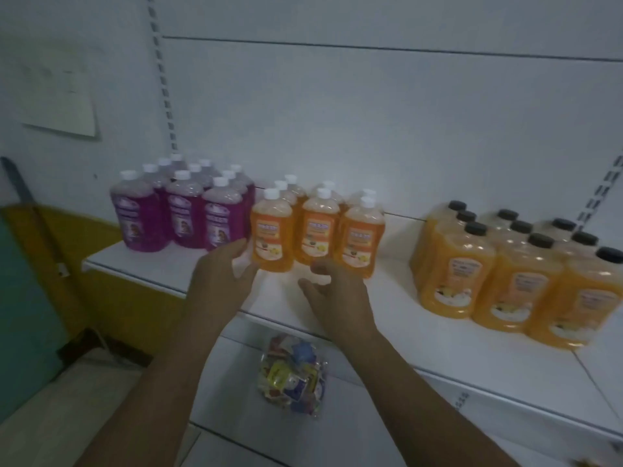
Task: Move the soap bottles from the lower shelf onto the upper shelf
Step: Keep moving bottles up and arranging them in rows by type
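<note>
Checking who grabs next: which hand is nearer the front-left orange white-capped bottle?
Left. The left hand is right beside the front-left orange bottle, at its left side; the right hand is lower, under the middle orange bottle.

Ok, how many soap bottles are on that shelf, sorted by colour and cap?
purple bottles: 10
white-capped orange bottles: 7
black-capped orange bottles: 9
Total: 26, counted by the caps that show.
</note>
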